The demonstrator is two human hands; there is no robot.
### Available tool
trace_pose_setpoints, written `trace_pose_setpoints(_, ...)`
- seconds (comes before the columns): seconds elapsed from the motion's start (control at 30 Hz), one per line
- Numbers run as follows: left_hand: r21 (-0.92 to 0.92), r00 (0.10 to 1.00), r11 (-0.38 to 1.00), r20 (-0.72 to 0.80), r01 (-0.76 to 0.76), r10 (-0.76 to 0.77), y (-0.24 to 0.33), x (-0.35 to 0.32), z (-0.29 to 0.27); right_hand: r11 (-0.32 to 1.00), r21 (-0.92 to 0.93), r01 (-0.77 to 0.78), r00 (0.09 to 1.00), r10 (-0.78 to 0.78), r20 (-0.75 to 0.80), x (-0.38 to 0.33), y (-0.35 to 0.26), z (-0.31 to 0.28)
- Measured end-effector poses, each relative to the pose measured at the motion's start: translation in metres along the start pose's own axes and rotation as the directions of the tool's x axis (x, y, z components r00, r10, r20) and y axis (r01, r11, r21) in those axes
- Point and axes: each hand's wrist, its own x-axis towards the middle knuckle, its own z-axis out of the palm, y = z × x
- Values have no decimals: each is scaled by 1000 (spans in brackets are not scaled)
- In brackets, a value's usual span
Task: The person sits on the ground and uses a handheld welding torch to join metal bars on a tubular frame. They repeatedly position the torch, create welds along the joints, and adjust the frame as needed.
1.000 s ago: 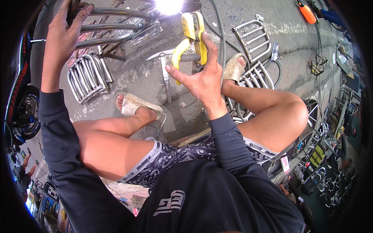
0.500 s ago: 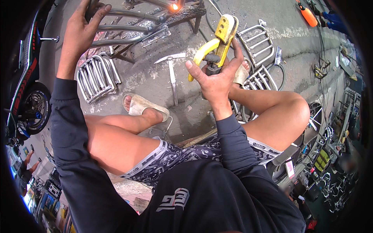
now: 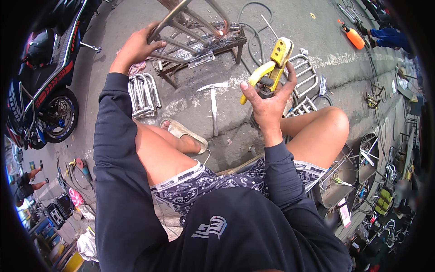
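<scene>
The yellow welding electrode holder (image 3: 271, 68) is raised over the person's right knee, its long axis slanting up and away toward the metal tube frame (image 3: 190, 31), which lies forward and to the left on a low, scorched bench (image 3: 217, 43). The right hand (image 3: 269, 99) has its grip wrapped closed around the holder's handle, while the left hand (image 3: 136, 47), the nearer to the work, is clasped on a tube of the frame. A chipping hammer (image 3: 213, 106) and a stack of bent tube racks (image 3: 144, 95) lie on the concrete floor (image 3: 281, 18) between them; a metal tray (image 3: 333, 188) by the right thigh holds rods and green-handled scissors (image 3: 337, 180).

White tag (image 3: 344, 213), lower right
</scene>
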Motion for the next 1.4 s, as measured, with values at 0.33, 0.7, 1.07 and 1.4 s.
trace_pose_setpoints(0.33,82,883,979,-423,-188,205,43,-8,-8,999,-11,47,999,-47,1,4,-46,-22)
trace_pose_setpoints(0.7,-230,921,964,-328,137,-209,68,-16,40,900,-422,111,981,-31,191,67,-80,-46)
trace_pose_setpoints(1.07,-180,939,980,-314,86,-140,63,-22,20,711,-642,286,933,-54,356,86,-56,-41)
trace_pose_setpoints(1.4,-183,936,978,-350,-101,31,71,-45,27,752,-605,263,924,-16,382,78,-39,-49)
